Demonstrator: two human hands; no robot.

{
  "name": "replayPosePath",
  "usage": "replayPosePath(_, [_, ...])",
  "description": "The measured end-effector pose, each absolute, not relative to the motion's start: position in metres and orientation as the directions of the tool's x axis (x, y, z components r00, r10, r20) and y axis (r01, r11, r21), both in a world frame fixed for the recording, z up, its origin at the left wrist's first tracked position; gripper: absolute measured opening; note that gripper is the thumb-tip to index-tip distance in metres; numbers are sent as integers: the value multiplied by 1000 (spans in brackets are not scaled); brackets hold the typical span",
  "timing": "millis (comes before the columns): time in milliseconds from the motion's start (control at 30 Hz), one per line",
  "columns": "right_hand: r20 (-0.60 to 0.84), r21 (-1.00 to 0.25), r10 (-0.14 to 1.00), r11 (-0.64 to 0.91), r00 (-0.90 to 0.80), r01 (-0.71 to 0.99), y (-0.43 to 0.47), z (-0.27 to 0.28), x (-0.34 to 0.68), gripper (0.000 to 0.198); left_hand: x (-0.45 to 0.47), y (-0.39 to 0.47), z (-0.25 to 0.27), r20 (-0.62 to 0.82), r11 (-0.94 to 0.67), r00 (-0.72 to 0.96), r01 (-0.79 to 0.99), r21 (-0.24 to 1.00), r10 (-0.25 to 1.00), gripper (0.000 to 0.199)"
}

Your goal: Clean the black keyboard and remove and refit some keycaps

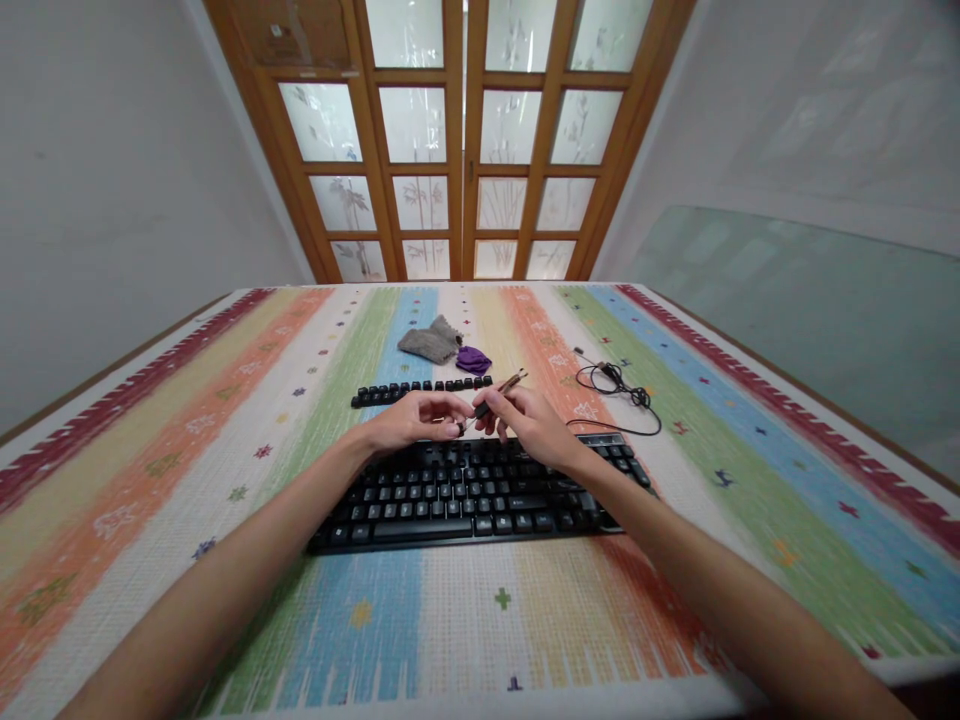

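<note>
Above the back rows of a black keyboard (pixel 435 500), my two hands meet. My left hand (pixel 420 418) pinches a small dark keycap (pixel 460 428) between its fingertips. In my closed right hand (pixel 529 420) is a keycap puller (pixel 481 409), with a black body and thin wire pointing at the keycap. A slim brown part sticks out behind it; whether this is a separate tool I cannot tell. Keys are off the keyboard's back row, partly hidden by my hands. Several removed black keycaps (pixel 397 391) stand in a line just behind the keyboard.
A grey cloth (pixel 431 341) and a purple cloth bundle (pixel 473 360) lie farther back. The keyboard's black cable (pixel 637 397) is coiled at the right. A striped tablecloth (pixel 465 620) covers the table, whose far edge faces wooden glazed doors (pixel 465 180).
</note>
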State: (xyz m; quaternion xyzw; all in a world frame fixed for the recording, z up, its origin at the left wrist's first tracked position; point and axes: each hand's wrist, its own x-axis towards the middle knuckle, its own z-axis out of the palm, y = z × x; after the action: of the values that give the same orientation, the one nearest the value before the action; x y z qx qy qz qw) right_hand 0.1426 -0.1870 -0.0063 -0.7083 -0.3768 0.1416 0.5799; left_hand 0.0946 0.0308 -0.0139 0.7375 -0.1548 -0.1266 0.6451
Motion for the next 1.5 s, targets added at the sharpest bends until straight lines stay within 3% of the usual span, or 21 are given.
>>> replayPosePath(200, [243, -951, 746, 59, 620, 302, -192, 5, 138, 49, 87, 28, -10, 72, -10, 910, -84, 996, -408, 44])
replayPosePath(367, [254, -954, 721, 75, 645, 292, -196, 14, 135, 42, 87, 28, 0, 99, 1, 926, -106, 994, -365, 40])
replayPosePath(633, [138, -980, 648, -18, 749, 197, -209, 1, 116, 38, 73, 18, 7, 27, -214, 923, -117, 970, -383, 24])
replayPosePath(800, [54, -997, 583, -14, 811, 76, -221, -13, 101, 41, 66, 7, 4, 126, -328, 902, -276, 903, -412, 16])
replayPosePath(1100, [15, -1000, 524, -2, 852, 19, -225, -18, 93, 38, 60, 6, 14, 156, -430, 890, -353, 831, -429, 17])
replayPosePath(1300, [1, -995, 533, -81, 846, 52, -224, -23, 94, 39, 75, 27, 11, 245, -514, 934, -349, 783, -262, 14])
replayPosePath(1400, [-17, -984, 562, -156, 827, 86, -224, -23, 94, 38, 91, 36, 0, 322, -639, 929, -362, 679, -184, 16])
replayPosePath(1500, [-11, -962, 582, -228, 813, 150, -223, -20, 97, 36, 109, 43, -14, 336, -742, 917, -378, 554, -216, 15])
